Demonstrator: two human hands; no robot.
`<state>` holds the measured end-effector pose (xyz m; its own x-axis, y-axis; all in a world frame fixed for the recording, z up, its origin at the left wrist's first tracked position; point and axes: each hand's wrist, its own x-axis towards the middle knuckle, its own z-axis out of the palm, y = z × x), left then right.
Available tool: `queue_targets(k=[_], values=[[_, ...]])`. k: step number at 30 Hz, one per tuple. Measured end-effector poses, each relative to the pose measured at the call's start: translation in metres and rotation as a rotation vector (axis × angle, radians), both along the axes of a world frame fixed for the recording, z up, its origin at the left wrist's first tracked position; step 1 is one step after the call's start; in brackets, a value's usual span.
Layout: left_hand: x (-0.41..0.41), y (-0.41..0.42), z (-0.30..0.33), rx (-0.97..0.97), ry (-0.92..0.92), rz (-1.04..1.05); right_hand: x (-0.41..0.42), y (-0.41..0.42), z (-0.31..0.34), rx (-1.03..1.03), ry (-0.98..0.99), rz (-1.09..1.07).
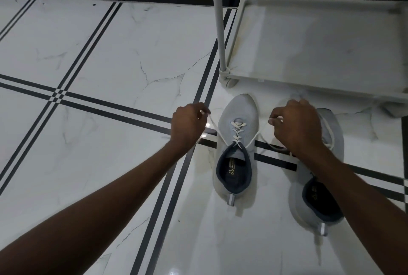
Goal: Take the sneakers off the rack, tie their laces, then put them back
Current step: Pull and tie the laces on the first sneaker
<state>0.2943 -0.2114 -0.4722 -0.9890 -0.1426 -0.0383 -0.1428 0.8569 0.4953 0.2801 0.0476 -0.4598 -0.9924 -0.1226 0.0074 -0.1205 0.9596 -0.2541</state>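
Both my forearms reach down over the tiled floor (99, 58) toward the two grey sneakers standing just before the white rack (320, 49), off it already. My right hand (295, 129) and left hand (187, 127) each pinch one white lace end (257, 136) of the left sneaker (237, 142), pulled out taut sideways. I judge tying has just begun: next I must cross the ends and knot them, then do the right sneaker (331, 142).

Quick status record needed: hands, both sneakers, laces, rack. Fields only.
left hand: pinching one lace end, pulled out to the side
right hand: pinching the other lace end
left sneaker: on the floor, toe toward the rack, laces crossed but no bow
right sneaker: on the floor beside it, partly hidden by the right forearm; lace state unclear
rack: bottom shelf holds no shoes
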Motion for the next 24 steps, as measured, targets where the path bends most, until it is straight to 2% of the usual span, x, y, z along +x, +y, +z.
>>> queue_targets(k=[4, 5, 7, 9, 12, 16, 20, 24], values=[[-0.015, 0.023, 0.030, 0.933, -0.162, 0.316, -0.002, -0.010, -0.001, -0.370, -0.111, -0.105], [-0.018, 0.031, 0.038, 1.098, -0.230, 0.351, -0.004, -0.012, 0.001, -0.516, -0.133, -0.128], [-0.019, 0.044, 0.046, 1.233, -0.366, 0.336, -0.008, -0.017, 0.009, -0.805, -0.188, -0.195], [-0.017, 0.052, 0.045, 1.231, -0.482, 0.285, -0.012, -0.019, 0.021, -0.974, -0.212, -0.246], [-0.012, 0.061, 0.039, 1.135, -0.581, 0.211, -0.016, -0.024, 0.041, -1.080, -0.216, -0.205], [-0.007, 0.069, 0.036, 1.034, -0.615, 0.144, -0.020, -0.031, 0.054, -1.125, -0.265, -0.147], [-0.007, 0.062, 0.045, 0.923, -0.692, -0.071, -0.026, -0.036, 0.050, -1.111, -0.274, -0.158], [-0.008, 0.056, 0.054, 0.675, -0.556, -0.209, -0.026, -0.039, 0.036, -1.145, -0.348, -0.212]])
